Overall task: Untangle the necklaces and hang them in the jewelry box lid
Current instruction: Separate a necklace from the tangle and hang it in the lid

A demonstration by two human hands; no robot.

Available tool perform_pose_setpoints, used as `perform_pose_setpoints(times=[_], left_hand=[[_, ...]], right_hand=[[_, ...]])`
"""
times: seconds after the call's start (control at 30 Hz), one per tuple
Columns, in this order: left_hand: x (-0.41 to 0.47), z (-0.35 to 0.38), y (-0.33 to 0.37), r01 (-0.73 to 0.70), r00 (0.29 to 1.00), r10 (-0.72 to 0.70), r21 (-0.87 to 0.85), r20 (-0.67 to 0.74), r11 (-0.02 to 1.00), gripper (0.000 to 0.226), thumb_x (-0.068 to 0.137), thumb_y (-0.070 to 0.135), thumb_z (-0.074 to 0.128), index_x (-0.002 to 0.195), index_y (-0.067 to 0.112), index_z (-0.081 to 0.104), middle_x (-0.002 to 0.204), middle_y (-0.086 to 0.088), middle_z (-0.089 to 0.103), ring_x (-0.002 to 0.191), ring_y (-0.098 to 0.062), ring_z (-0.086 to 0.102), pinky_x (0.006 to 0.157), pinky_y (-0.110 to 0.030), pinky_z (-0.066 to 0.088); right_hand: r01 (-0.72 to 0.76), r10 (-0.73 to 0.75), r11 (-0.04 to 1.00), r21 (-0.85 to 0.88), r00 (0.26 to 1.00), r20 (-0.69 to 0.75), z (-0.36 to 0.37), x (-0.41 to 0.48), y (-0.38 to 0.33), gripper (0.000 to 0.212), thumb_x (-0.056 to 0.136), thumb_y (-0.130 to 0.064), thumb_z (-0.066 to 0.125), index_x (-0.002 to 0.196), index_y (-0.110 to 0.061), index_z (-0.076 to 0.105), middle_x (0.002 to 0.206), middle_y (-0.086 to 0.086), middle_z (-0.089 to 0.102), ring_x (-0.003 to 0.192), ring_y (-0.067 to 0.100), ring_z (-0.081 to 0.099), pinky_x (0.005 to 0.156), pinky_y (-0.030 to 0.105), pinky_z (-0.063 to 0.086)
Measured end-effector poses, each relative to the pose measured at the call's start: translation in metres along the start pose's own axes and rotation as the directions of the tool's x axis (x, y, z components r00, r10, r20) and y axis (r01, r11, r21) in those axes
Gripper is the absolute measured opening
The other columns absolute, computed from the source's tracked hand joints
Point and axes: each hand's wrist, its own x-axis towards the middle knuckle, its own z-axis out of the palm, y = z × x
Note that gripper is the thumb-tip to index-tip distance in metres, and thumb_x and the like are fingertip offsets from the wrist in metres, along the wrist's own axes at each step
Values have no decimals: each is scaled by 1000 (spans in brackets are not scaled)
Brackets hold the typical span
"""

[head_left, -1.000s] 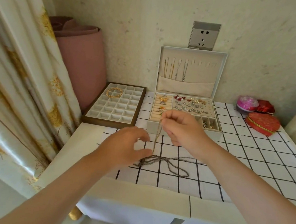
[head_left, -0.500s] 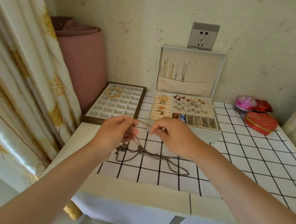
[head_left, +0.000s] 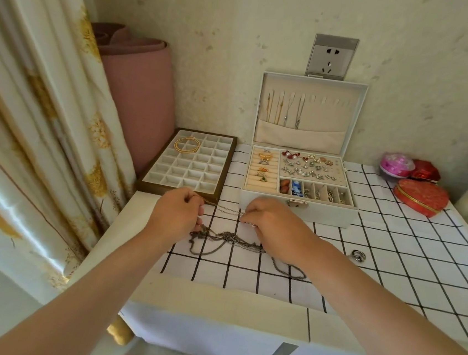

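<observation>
A thin chain necklace (head_left: 225, 208) is stretched between my two hands just above the checked tabletop. My left hand (head_left: 178, 212) pinches one end, my right hand (head_left: 272, 224) pinches the other. Below them a tangle of dark chains (head_left: 229, 239) lies on the cloth, trailing right under my right forearm. The white jewelry box (head_left: 299, 204) stands open behind my hands. Its upright lid (head_left: 310, 113) has a row of hooks with several necklaces (head_left: 284, 110) hanging on the left ones, their ends tucked into a pocket.
A brown tray with white compartments (head_left: 187, 166) holds gold bangles at the left. A small ring-like piece (head_left: 357, 255) lies right of my right arm. Red and pink gift boxes (head_left: 419, 191) sit at the far right. A curtain (head_left: 30, 127) hangs along the left edge.
My right hand came down from lifting a chain. My left hand rose from the tangle, and both hands now hold one chain taut and level between them.
</observation>
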Motion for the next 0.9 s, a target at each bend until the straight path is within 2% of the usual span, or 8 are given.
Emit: perform_pose_setpoints(times=[0.1,0.3,0.4,0.5,0.6,0.7,0.8,0.9], left_hand=[[6,-4,-5,-63,997,66,76,-28,995,27,99,12,47,80,11,67,79,-3,68,75,-21,66,74,-34,60],[6,-8,-7,-223,974,226,341,30,913,21,101,16,51,102,21,71,100,10,65,88,-4,56,65,-5,33],[5,-11,-8,-288,949,315,462,20,839,20,100,17,52,100,22,71,99,9,66,87,-5,56,71,-13,40],[1,-15,4,-367,924,379,394,51,843,17,99,17,56,98,25,71,89,12,68,80,-1,59,72,-10,43],[-8,-17,22,-486,872,440,270,213,831,20,96,18,61,94,35,71,86,18,70,80,1,64,72,-7,45],[-14,-13,35,-562,813,497,185,304,806,20,94,16,64,92,33,74,86,15,74,82,-3,68,82,-23,54],[-11,-10,44,-578,793,506,154,341,802,13,94,18,64,95,25,75,82,10,73,80,-7,68,83,-36,57],[-3,-11,48,-580,794,469,252,387,774,5,92,29,67,90,32,70,71,7,62,67,-7,55,72,-34,51]], right_hand=[[5,-6,1000,-15,997,-79,-5,-4,-6,45,70,7,78,105,-20,78,106,6,65,100,29,62,78,40,54],[-20,17,994,110,1000,23,-14,-10,-24,18,91,-26,65,106,-26,76,102,-8,62,91,15,61,69,28,49],[-59,52,992,111,996,66,-16,-12,-26,23,91,-36,65,112,-29,72,103,-13,59,94,11,59,72,26,47],[-123,124,981,150,992,3,-19,-8,-28,33,90,-37,66,122,-29,65,111,-10,56,97,5,53,81,30,50],[-216,265,854,474,964,-38,-29,1,-37,44,90,-38,67,132,-31,57,120,-16,58,96,-5,54,86,27,49],[-207,285,605,769,958,34,-41,11,-44,28,92,-26,68,120,-29,67,112,-11,73,103,2,67,94,30,53],[-224,351,474,851,935,50,-52,12,-41,18,92,-11,68,106,-19,74,87,-1,78,85,10,74,86,28,58],[-248,417,464,850,908,38,-59,7,-28,14,89,-6,69,100,-9,78,81,6,78,72,16,69,79,30,59]])
